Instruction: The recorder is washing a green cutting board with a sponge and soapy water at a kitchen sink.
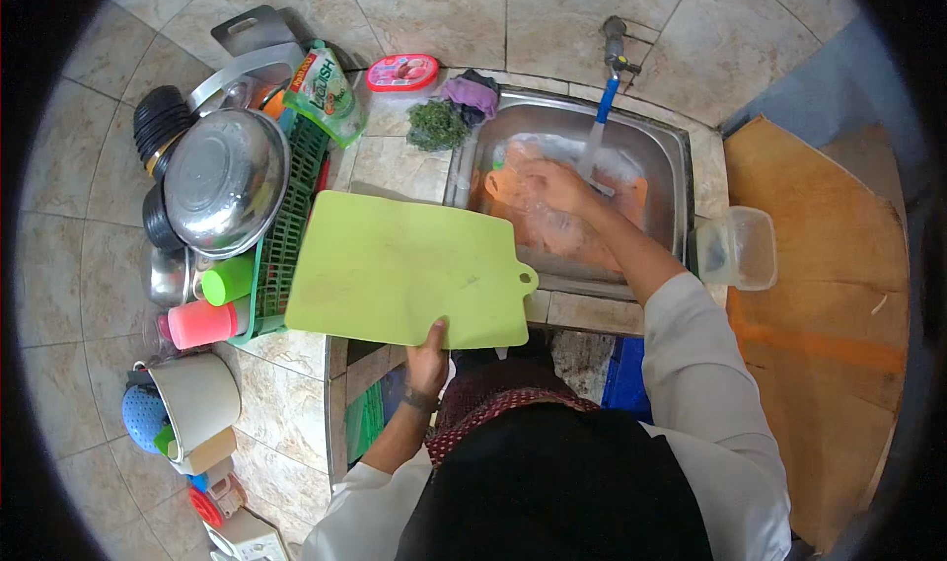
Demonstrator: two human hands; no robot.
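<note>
My left hand (pixel 429 361) grips the near edge of a green flexible cutting board (pixel 407 269), thumb on top. The board lies level between the dish rack and the sink. My right hand (pixel 551 183) is over the stainless steel sink (pixel 677 183), blurred, beside water running from a tap with a blue hose (pixel 608 101); whether its fingers hold anything cannot be told. In the sink, under water and foam, lies an orange cutting board (pixel 510 195). A green scouring pad (pixel 438 126) and a purple cloth (pixel 473 96) rest at the sink's left corner.
A green dish rack (pixel 285 243) at the left holds a metal bowl (pixel 226 180) and plastic cups (pixel 227 280). A dish soap pouch (pixel 325 98) leans on it. A red-lidded tub (pixel 402 72) stands by the wall, a clear container (pixel 740 249) right of the sink, beside cardboard (pixel 821 324).
</note>
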